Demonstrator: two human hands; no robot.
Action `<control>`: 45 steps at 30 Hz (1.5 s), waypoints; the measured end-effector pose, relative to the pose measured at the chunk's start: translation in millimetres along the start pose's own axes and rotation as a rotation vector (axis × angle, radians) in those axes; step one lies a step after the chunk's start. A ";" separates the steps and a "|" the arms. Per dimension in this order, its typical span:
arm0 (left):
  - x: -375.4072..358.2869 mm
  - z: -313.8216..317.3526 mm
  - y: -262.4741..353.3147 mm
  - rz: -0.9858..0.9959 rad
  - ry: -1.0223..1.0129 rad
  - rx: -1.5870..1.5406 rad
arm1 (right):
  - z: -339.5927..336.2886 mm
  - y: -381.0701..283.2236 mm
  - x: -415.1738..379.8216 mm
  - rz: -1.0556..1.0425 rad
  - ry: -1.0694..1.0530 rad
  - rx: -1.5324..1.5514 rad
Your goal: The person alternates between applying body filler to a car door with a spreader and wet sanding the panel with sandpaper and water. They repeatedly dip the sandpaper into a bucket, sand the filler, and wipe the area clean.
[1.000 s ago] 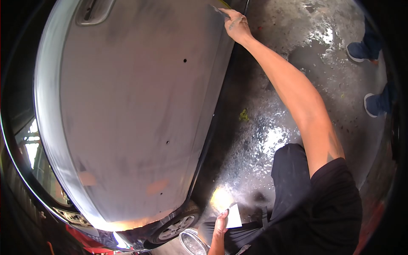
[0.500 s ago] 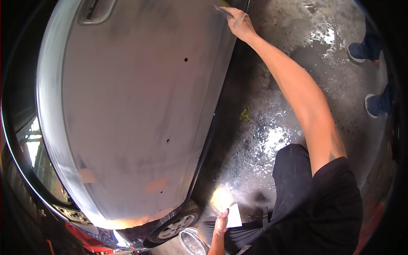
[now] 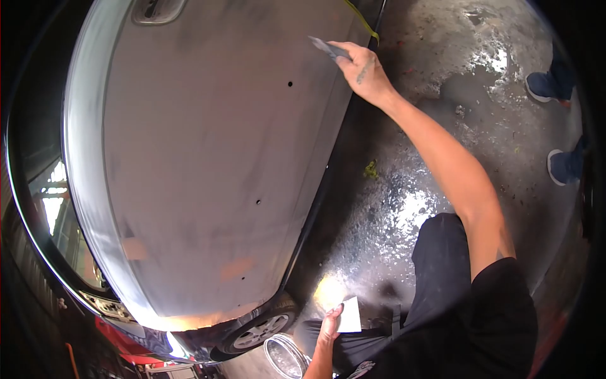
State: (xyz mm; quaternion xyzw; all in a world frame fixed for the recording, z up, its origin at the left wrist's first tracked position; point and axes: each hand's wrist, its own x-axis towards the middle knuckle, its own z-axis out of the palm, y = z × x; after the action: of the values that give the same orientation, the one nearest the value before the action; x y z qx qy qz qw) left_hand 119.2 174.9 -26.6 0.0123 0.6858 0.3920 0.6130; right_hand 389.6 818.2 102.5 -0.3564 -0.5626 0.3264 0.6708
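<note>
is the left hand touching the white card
Touching: the head view shows the left hand overlapping and gripping one edge of the white card, with no gap.

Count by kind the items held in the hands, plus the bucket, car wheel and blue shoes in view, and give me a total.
Flat tool, in the right hand: 1
White card, in the left hand: 1
Bucket: 1
Car wheel: 1
Blue shoes: 2
Total: 6

The right arm point(image 3: 453, 167) is outstretched with fingers point(image 3: 348, 47) pinched, the left hand point(image 3: 330, 323) low and apparently clasped.
</note>
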 end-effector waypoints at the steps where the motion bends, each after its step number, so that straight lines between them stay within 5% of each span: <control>1: -0.1 0.1 -0.8 -0.003 0.028 -0.003 | 6.0 -8.3 -2.7 -0.053 0.008 0.016; 14: -0.6 -0.9 -0.9 0.018 0.020 -0.031 | 64.9 -42.3 -17.5 -0.265 0.144 -0.284; 23: -0.6 12.9 9.4 0.011 -0.096 -0.042 | 38.8 -39.4 -2.3 -0.228 0.125 -0.135; 25: 6.1 7.8 4.2 0.031 0.151 0.008 | 46.3 -43.5 -4.8 -0.269 0.115 -0.185; 30: 5.6 4.9 7.2 0.017 0.108 0.011 | 35.7 -40.7 -9.8 -0.315 0.051 -0.173; 33: 11.1 2.1 9.2 0.037 0.023 -0.003 | 15.8 -51.0 10.1 -0.042 -0.114 -0.049; 38: 13.8 -6.0 3.4 0.004 -0.021 -0.025 | 21.6 -72.0 73.4 -0.383 0.120 -0.141; 45: 4.7 0.6 6.1 0.016 -0.012 -0.033 | 51.9 -77.5 85.6 -0.408 0.179 -0.286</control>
State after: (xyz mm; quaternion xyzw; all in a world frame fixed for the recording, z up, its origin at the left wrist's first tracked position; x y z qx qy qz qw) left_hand 115.7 181.8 -27.2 0.0100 0.6755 0.4083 0.6139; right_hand 354.4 854.5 218.5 -0.3540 -0.6018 0.0688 0.7126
